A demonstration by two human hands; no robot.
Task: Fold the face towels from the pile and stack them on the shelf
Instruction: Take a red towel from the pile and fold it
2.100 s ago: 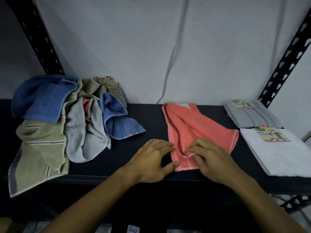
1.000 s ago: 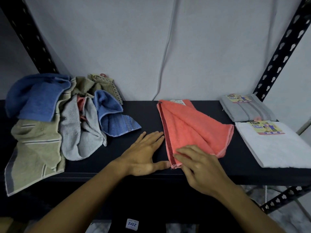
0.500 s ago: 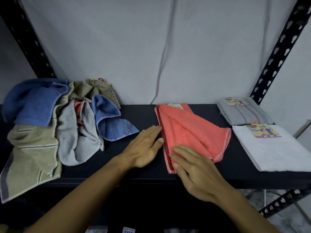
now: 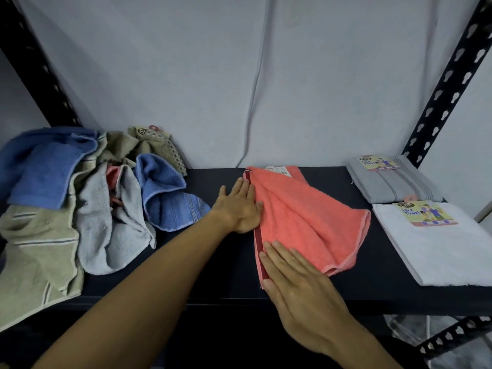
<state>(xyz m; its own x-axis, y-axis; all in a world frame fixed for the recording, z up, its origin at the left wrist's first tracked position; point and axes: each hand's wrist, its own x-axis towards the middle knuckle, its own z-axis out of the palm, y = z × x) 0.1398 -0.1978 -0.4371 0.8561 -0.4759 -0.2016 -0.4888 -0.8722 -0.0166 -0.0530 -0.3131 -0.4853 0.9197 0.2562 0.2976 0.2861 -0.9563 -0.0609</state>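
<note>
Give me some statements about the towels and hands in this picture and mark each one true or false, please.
1. Both hands lie flat on the coral towel. True: the left hand and right hand have straight fingers along its left edge.
2. The white towel is crumpled in the pile. False: it lies folded at the right.
3. A grey folded towel lies behind the white one. True.
4. The pile holds only blue towels. False: also grey and olive ones.
</note>
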